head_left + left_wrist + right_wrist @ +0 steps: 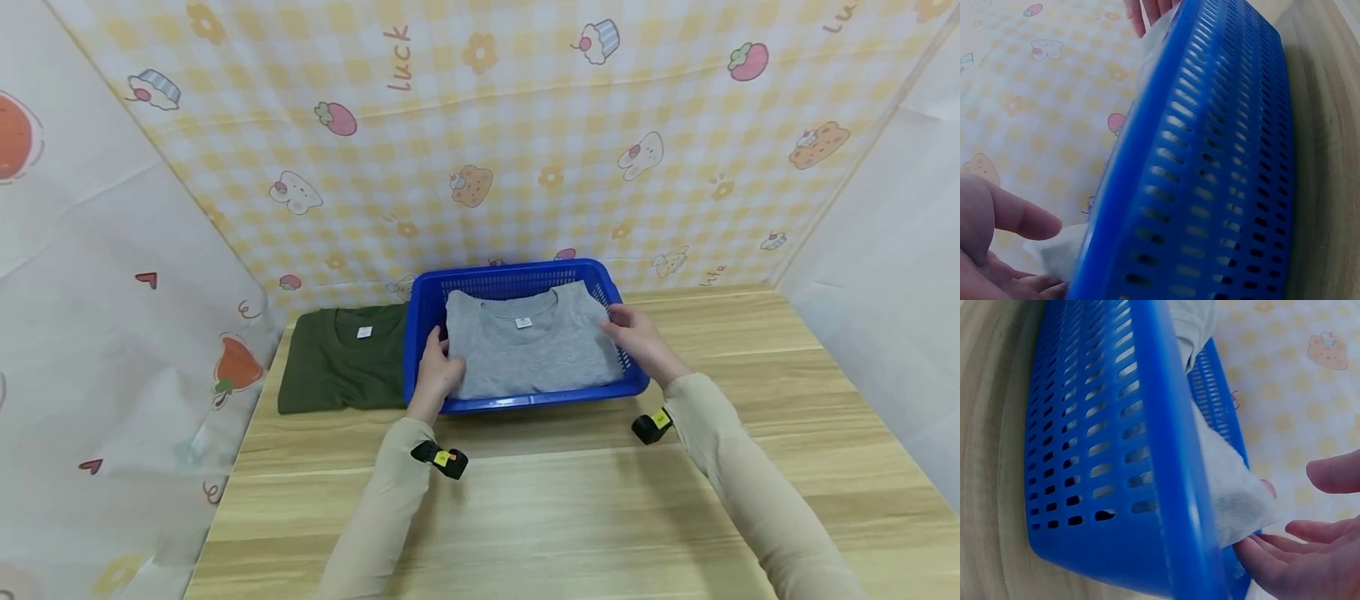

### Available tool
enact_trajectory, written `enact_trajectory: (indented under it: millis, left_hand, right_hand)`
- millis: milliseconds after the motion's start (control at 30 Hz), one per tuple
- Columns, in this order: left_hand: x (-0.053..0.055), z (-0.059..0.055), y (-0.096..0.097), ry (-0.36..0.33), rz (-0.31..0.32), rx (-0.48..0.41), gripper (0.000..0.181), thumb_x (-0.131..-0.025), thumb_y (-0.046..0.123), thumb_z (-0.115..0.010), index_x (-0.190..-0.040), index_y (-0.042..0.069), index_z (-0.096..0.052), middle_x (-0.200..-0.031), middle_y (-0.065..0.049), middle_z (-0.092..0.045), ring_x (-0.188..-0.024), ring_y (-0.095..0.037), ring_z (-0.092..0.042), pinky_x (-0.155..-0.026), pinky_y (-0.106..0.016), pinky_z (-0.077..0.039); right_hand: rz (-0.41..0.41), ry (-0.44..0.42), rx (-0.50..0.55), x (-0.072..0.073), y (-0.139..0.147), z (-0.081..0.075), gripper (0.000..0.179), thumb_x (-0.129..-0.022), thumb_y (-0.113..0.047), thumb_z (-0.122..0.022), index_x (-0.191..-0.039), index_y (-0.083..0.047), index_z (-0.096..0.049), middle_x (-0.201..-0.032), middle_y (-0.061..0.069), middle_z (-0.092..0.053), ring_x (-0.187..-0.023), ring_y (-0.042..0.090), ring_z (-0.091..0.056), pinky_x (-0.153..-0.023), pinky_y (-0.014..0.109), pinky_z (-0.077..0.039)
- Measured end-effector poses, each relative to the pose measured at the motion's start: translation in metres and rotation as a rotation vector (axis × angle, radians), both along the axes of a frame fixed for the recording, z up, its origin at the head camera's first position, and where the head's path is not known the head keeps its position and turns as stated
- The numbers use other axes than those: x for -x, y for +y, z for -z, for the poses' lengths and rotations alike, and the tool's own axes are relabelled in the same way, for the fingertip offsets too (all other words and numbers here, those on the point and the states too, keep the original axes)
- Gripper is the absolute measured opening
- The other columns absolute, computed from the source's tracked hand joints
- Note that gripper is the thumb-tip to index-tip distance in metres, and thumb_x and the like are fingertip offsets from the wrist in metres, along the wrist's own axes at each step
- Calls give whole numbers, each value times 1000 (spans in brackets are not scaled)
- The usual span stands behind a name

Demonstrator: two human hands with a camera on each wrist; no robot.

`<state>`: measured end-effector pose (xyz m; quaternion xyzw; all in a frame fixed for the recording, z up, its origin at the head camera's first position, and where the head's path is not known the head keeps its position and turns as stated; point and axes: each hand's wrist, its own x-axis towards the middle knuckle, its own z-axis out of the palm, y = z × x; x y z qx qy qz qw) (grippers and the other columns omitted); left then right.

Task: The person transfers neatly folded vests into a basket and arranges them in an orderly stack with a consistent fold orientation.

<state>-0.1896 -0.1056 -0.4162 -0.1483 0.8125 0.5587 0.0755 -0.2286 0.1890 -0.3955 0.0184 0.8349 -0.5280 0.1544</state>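
A folded grey T-shirt (536,354) with a white neck label lies inside a blue plastic basket (517,402) with slotted walls. At the shirt's left edge is my left hand (438,371); in the left wrist view its thumb stands apart from the fingers, beside the pale cloth (1063,250). My right hand (637,337) reaches over the basket's right rim. In the right wrist view, its fingers touch the shirt's corner (1241,509) while the thumb is spread away from the cloth.
Left of the basket, close against it, lies a folded dark green T-shirt (341,371) with a white label. Everything rests on a light wood table (540,517). A yellow checked cloth (510,142) hangs behind, and white sheets hang at both sides.
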Motion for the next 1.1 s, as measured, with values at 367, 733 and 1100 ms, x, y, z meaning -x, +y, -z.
enact_trajectory:
  millis: [367, 733, 1100]
  left_hand:
    - [-13, -13, -25, 155, -16, -89, 63, -88, 8, -51, -142, -2, -19, -140, -22, -34, -127, -37, -34, -102, -44, -32]
    - [-14, -21, -87, 266, -112, -55, 61, -90, 10, -50, -144, 6, -22, -148, -15, -22, -137, -28, -15, -109, -43, -17]
    - [-14, -18, -138, 205, -160, 31, 68, -89, 15, -53, -146, 11, -16, -151, -11, -6, -138, -28, -4, -110, -45, -13]
  right_hand:
    - [60, 133, -3, -18, -20, -19, 60, -94, -13, -47, -142, 4, -16, -147, 24, -15, -135, 37, -12, -108, 48, -16]
    - [-5, 296, 206, -43, -89, -33, 66, -90, -9, -54, -143, -2, -15, -146, 22, -17, -133, 37, -19, -106, 51, -21]
    - [-165, 269, 279, -53, -150, -30, 72, -89, -15, -57, -146, -12, -13, -151, 10, -11, -137, 30, -11, -108, 49, -17]
